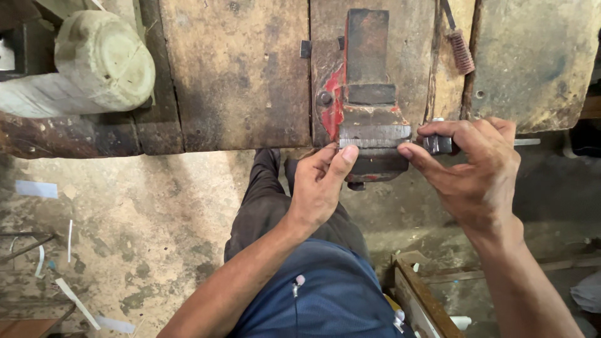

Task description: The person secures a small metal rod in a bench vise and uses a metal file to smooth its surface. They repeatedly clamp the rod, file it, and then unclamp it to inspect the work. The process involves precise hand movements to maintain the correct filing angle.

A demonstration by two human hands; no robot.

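A worn red bench vise (pixel 368 106) is bolted at the near edge of a rough wooden workbench (pixel 238 75). My left hand (pixel 320 184) pinches at the left end of the vise jaws, thumb and fingers touching the metal there; any small piece between them is hidden. My right hand (pixel 472 169) is closed around a dark metal tool (pixel 437 144) with a thin shaft sticking out to the right (pixel 527 142), held against the right end of the jaws.
A wire brush (pixel 462 50) lies on the bench behind the vise. A pale round log section (pixel 94 62) rests at the far left. Paper scraps litter the concrete floor (pixel 75 300). A wooden box edge (pixel 426 300) stands by my right leg.
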